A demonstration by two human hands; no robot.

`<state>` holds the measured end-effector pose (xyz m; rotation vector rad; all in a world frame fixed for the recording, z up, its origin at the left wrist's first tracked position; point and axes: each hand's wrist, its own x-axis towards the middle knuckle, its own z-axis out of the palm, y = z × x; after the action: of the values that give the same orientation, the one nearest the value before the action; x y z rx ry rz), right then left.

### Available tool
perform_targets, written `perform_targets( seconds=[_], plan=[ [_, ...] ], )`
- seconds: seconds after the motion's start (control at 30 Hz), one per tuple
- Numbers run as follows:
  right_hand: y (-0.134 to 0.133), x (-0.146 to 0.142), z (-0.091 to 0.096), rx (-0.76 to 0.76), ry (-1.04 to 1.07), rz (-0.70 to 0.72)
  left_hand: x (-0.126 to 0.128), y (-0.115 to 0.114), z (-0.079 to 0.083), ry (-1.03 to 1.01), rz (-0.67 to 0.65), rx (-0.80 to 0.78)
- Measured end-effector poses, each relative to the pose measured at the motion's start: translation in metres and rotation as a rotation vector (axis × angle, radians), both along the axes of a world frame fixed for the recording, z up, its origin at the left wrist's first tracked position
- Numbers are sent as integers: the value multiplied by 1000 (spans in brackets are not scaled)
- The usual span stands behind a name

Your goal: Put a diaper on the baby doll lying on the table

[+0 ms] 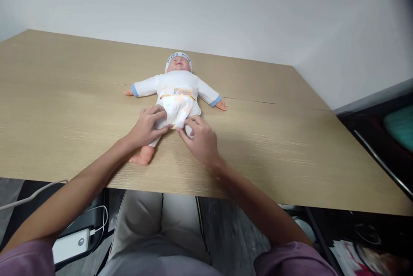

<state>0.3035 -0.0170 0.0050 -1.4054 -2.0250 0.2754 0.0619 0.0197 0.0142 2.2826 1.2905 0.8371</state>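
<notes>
A baby doll (178, 79) in a white top with blue cuffs and a lettered white cap lies on its back, arms spread, feet toward me. Around its hips is a white diaper (177, 107) with an orange printed band at the waist. My left hand (151, 125) is at the diaper's left leg edge, thumb near the crotch and fingers curled on the side. At the other leg opening, my right hand (199, 136) pinches the diaper's edge with thumb and fingers. It hides most of the doll's right-side leg; one bare foot (143, 155) shows beside my left wrist.
The wooden table (274, 151) stands against a white wall (206, 5). Below its front edge, a white power bank (71, 245) with a cable rests on a black seat at left. At right are a dark object with a metal rail (380, 153) and papers (350, 259).
</notes>
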Motion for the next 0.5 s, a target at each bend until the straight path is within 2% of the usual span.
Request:
perform_targets(
  seconds=[0.13,0.3,0.37,0.5],
  plan=[
    [-1,1,0,2,23,15,3,-5,1,-25,-10,11],
    [0,0,2,-66,28,22,5,-3,2,-19,22,-49],
    [1,0,1,-112,69,-5,5,0,-2,-103,51,-85],
    [2,2,1,-175,265,-68,4,6,-17,-404,63,-210]
  ],
)
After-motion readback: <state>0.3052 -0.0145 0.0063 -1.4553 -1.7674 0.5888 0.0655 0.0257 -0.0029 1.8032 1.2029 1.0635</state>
